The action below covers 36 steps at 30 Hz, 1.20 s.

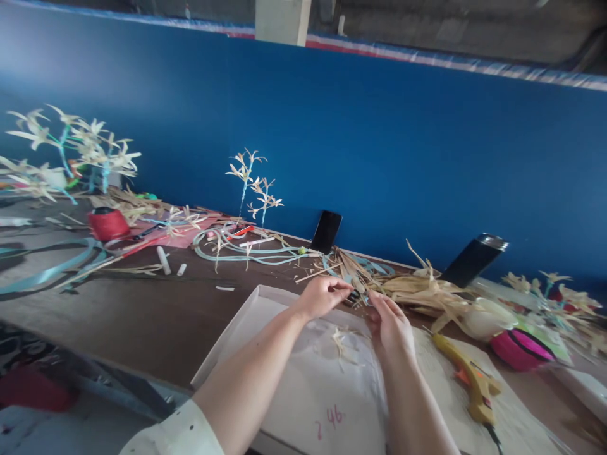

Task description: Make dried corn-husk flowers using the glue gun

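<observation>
My left hand point(324, 295) and my right hand point(389, 323) meet over the far edge of a white board point(265, 341) on the brown table. Both hands are closed in a pinch around a small dark object with dry straw strips point(356, 292) between the fingertips; I cannot make out what it is. A few loose straw bits point(342, 346) lie on the white board just below the hands. A heap of dried husk leaves point(420, 292) lies right behind the right hand.
A yellow glue gun point(467, 376) lies right of my right arm. Behind stand a black phone point(326, 231), a black tumbler point(474, 259), a pink round case point(519, 349), a red thread spool point(107, 224), straw flower stems point(251, 180) and teal ribbon coils point(246, 249) along a blue wall.
</observation>
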Tool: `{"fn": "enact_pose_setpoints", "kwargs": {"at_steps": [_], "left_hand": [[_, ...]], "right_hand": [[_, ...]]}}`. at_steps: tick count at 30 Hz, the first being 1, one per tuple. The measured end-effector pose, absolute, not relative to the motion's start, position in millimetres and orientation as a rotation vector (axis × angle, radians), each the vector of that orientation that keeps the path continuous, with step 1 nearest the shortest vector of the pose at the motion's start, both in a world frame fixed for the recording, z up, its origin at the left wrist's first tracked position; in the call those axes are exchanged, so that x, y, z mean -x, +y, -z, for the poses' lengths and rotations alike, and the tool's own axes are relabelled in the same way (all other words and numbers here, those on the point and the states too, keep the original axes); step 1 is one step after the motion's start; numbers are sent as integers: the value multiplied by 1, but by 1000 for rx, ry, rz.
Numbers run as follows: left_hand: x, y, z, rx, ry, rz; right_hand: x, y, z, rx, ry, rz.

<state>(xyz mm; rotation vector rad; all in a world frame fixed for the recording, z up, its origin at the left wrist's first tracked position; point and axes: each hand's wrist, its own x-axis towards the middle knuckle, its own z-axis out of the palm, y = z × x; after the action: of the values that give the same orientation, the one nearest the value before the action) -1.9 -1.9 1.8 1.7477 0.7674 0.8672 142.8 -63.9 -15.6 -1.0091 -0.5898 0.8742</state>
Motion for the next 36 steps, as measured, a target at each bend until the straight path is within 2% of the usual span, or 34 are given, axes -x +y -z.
{"fn": "enact_pose_setpoints", "kwargs": {"at_steps": [6,21,36], "left_hand": [[-4,-12,-4,-1858,746,-999],[-9,-9,6,-1382,683,-669],[-8,-6,6,-1377,674,-664]], "right_hand": [[-141,-63,18,1017,-638,-860],[-139,-61,20,1077,-663,-869],[-143,-64,17,1008,-591,-1038]]}}
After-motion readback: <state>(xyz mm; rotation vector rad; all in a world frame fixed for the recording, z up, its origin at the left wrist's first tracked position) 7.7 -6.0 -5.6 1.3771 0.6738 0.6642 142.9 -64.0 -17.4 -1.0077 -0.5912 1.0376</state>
